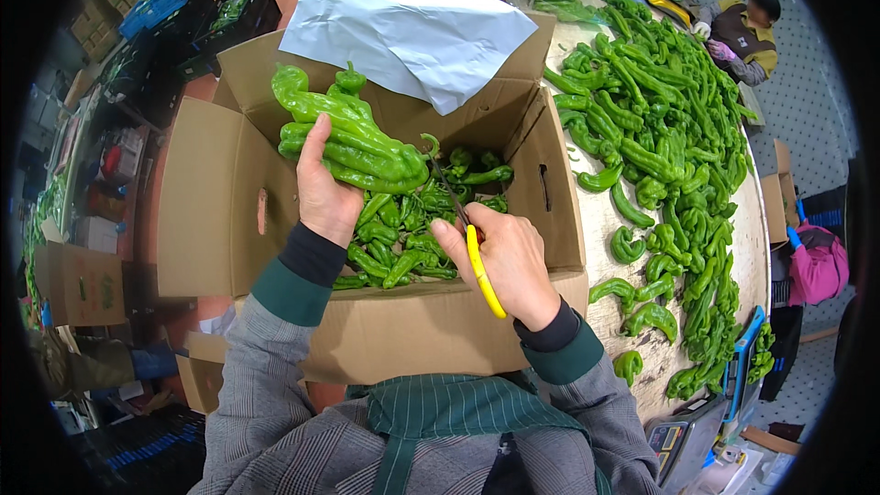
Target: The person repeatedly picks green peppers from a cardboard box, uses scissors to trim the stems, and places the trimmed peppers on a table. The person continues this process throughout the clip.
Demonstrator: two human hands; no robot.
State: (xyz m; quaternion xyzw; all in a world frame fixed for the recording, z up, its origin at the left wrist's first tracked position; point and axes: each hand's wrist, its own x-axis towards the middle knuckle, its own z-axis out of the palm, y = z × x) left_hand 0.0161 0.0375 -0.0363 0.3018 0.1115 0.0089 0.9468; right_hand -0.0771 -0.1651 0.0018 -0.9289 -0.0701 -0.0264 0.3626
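Several long green peppers lie bunched in my left hand, its thumb across them, above an open cardboard box. My right hand grips yellow-handled scissors. Their dark blades point up at the curled stem of one held pepper; whether they touch it I cannot tell. Below both hands, many smaller green peppers cover part of the box's floor. A sheet of white paper drapes over the far flap.
To the right, a large heap of green peppers spreads over a pale table. A scale stands at its near right end. Co-workers stand around the table. Black crates and a blue crate are at the far left.
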